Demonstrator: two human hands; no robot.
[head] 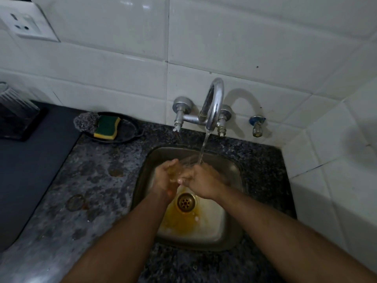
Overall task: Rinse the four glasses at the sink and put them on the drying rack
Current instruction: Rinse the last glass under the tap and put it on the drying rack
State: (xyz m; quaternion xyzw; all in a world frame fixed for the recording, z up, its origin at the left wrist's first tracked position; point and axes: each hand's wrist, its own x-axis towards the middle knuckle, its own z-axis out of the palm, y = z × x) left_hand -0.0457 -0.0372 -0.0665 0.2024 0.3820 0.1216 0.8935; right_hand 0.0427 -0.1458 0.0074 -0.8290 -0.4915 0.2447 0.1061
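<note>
Water [204, 146] ran in a thin stream from the curved chrome wall tap [213, 103] into the small steel sink [234, 201] set in the speckled dark granite counter [98, 180]. Under the stream, above the brass drain [186, 202], both hands met around a clear drinking glass [184, 165], blurred and hard to make out. The left hand [166, 176] cupped it from nine o'clock with fingers curled; the right hand [201, 180] closed on it from three o'clock, knuckles up, though its fingertips were hidden. A yellow-brown stain ringed the drain. At ten o'clock from the sink, a green-and-yellow sponge [107, 127] and a grey steel scrubber [85, 121] lay touching in a shallow black dish [130, 131]. Far out at nine o'clock, an upturned ribbed clear glass [14, 107] stood on a black drying tray [26, 129]. A white wall socket [26, 23] sat at eleven o'clock on the white tiles [244, 48].
</note>
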